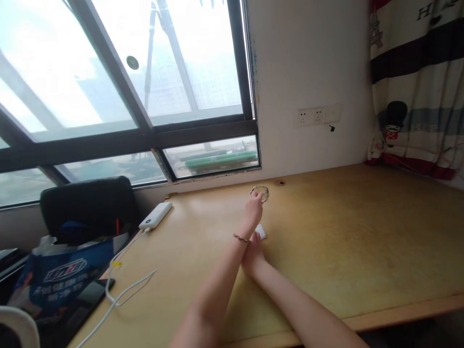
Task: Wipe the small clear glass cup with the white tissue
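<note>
Presently, ring clamped by left fingers; state of right fingers, near white item, indeterminable; contents of blue bag obscured.

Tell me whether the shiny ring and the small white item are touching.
Apart. The head view shows bare tabletop between the shiny ring and the small white item.

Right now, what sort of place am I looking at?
Probably a lived-in room, perhaps a home or dormitory, though I can't be sure: a broad table stands by a large window, and a printed curtain hangs on the right.
</note>
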Motion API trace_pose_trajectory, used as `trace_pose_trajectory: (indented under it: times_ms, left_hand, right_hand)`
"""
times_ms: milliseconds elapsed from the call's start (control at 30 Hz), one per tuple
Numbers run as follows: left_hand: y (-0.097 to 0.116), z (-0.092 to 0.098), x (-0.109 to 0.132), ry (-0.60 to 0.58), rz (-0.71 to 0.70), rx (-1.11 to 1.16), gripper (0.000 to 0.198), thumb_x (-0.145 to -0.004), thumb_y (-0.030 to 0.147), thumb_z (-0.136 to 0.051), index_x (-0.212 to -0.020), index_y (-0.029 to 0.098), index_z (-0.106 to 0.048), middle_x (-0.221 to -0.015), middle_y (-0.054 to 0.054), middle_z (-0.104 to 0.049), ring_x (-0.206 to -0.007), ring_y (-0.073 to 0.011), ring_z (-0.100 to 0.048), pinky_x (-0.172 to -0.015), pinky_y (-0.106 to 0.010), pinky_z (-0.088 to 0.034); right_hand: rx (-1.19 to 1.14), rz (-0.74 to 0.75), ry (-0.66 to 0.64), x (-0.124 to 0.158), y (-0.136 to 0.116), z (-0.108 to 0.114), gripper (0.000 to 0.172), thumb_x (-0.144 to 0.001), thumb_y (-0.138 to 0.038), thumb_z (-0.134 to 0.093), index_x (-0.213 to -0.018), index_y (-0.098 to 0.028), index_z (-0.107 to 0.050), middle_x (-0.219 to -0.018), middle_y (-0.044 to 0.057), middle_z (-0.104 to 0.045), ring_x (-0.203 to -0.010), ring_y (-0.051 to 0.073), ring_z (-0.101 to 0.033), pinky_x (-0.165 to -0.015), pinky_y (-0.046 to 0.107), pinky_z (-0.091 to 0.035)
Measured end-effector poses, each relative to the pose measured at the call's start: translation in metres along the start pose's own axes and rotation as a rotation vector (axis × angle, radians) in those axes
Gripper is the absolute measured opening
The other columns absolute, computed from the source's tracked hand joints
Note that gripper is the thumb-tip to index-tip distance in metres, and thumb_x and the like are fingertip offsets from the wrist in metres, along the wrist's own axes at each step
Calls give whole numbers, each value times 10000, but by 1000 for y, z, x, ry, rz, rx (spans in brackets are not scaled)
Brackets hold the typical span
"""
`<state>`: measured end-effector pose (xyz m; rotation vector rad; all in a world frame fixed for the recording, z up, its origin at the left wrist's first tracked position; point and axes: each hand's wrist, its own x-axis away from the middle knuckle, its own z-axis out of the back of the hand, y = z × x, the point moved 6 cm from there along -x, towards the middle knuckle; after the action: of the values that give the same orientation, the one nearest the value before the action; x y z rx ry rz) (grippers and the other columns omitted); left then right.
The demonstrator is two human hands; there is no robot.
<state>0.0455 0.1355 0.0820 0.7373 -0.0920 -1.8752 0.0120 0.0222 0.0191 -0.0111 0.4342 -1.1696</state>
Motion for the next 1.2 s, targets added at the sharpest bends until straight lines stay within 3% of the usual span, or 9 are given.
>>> trace_pose_trajectory:
  times_ms: [100,200,333,433,633,900,1200]
  left_hand:
    - [-64,47,24,89,60,-64,355,-754,95,-449,-1070,252,-490,-1013,-54,-501,-774,-168,-549,-681,-259,-391]
    - [-129,82,52,155,125,-103,364,-734,76,-462,-1060,233,-502,-1001,-49,-515,-816,-172,-539,-691,-258,-403]
    - [-195,109,84,205,216,-158,339,-736,87,-468,-1054,203,-497,-965,-45,-515,-785,-157,-531,-675,-250,-404]
    - [-223,118,102,253,286,-194,334,-748,95,-460,-1071,182,-474,-981,-44,-491,-814,-162,-517,-677,-246,-397]
    - [-240,114,111,252,373,-223,322,-742,115,-475,-1060,170,-475,-988,-70,-489,-789,-167,-518,-655,-254,-401]
    - [-224,104,106,109,274,-133,343,-738,85,-430,-1055,192,-504,-1009,-65,-503,-786,-147,-547,-682,-222,-413]
    - [-225,101,105,113,184,-103,344,-720,72,-440,-1040,182,-504,-1018,-61,-491,-812,-140,-538,-716,-231,-419]
  right_hand:
    - [14,-117,19,3,1,6,320,-763,-270,-461,-1049,-153,-542,-1039,133,-542,-990,324,-409,-817,471,-315]
    - [6,-131,12,5,-1,10,289,-741,-329,-506,-981,-181,-566,-1009,105,-554,-949,298,-420,-770,415,-344]
    - [-7,-109,12,5,-1,12,272,-746,-349,-502,-958,-190,-564,-998,95,-551,-932,260,-416,-770,372,-341]
    - [-32,-87,-27,6,1,13,264,-756,-357,-486,-949,-197,-569,-1005,84,-550,-934,242,-410,-784,347,-336]
    - [-88,-90,-61,6,12,15,281,-784,-380,-437,-969,-224,-580,-1077,53,-541,-960,224,-395,-823,325,-311]
    - [-103,-114,-92,4,23,11,336,-772,-397,-451,-1031,-216,-565,-1147,45,-512,-1035,241,-360,-875,337,-258]
    - [-130,-68,-108,3,25,10,315,-779,-423,-434,-980,-223,-573,-1094,57,-531,-1006,221,-385,-850,331,-275]
